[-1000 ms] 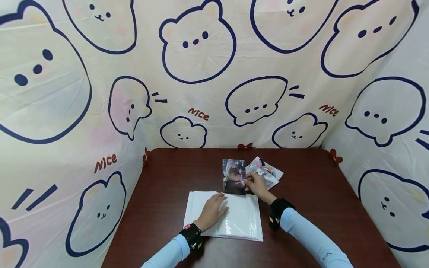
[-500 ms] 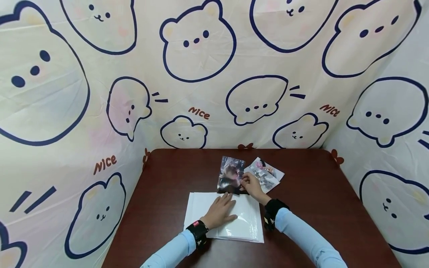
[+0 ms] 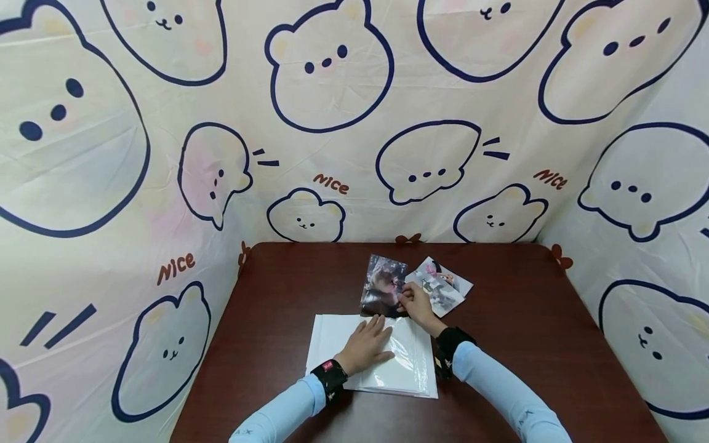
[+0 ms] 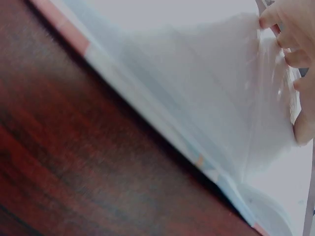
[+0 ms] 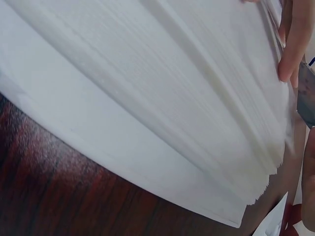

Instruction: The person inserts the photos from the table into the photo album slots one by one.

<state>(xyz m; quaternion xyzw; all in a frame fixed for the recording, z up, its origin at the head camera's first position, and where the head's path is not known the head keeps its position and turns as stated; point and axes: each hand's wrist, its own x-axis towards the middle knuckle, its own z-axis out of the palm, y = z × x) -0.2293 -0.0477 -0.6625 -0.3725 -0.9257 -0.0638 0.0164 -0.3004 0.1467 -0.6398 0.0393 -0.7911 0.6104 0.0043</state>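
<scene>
Fingers of the left hand point(image 3: 367, 346) are laid flat and spread on a stack of clear plastic sleeves point(image 3: 338, 335), seemingly to pin it to the dark wooden table point(image 3: 520, 351). At one o'clock from it, a dark photo print point(image 3: 382, 287) is pinched at its right edge by the curled fingers of the right hand point(image 3: 416, 306), its lower edge tipped toward the stack's far edge, probably for slipping in. More loose photos point(image 3: 443, 288) lie just beyond, at two o'clock. Both forearms are angled inward in pale blue sleeves.
</scene>
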